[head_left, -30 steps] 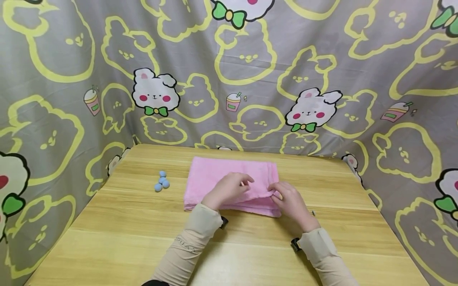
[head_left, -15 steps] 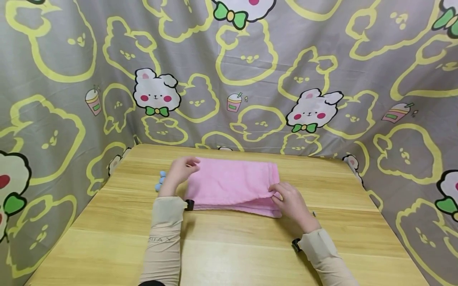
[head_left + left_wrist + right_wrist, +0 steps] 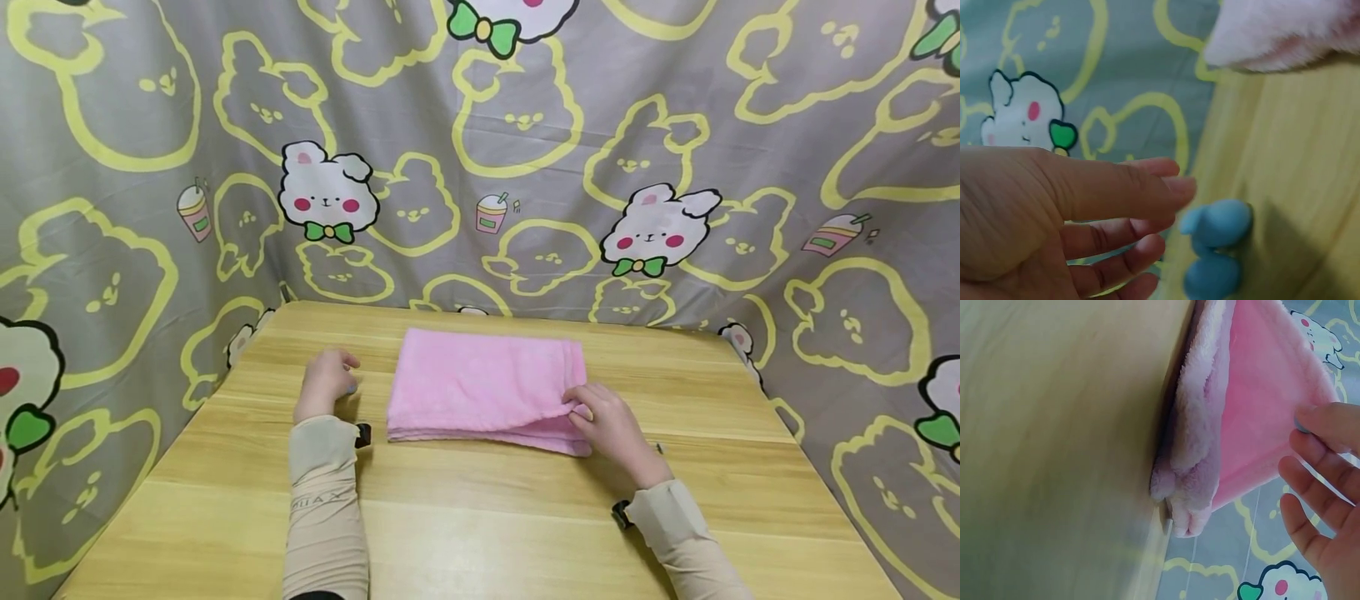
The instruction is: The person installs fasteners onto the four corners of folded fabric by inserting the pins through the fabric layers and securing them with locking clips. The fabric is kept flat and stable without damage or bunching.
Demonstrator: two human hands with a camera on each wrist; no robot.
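Note:
A folded pink plush towel (image 3: 480, 375) lies toward the back of the table. My right hand (image 3: 609, 421) pinches its upper layer near the front right corner between thumb and forefinger. That layer stands lifted, leaving a gap above the lower folds (image 3: 1197, 425). In the right wrist view the other fingers are spread, and a small grey-blue spot shows at the thumb tip. My left hand (image 3: 324, 383) hovers left of the towel with loosely bent fingers. Close beside its fingertips are light blue balls (image 3: 1227, 222), clustered on the table; the hand mostly hides them in the head view.
The wooden table (image 3: 480, 517) reaches to a grey patterned curtain (image 3: 420, 125) at the back and both sides. A small dark item (image 3: 659, 448) shows beside the right wrist. Black camera mounts (image 3: 363, 435) sit at both wrists.
My left hand has moved left from over the towel, past its left edge, to the blue balls. The right hand keeps its pinch on the lifted towel layer in the same place.

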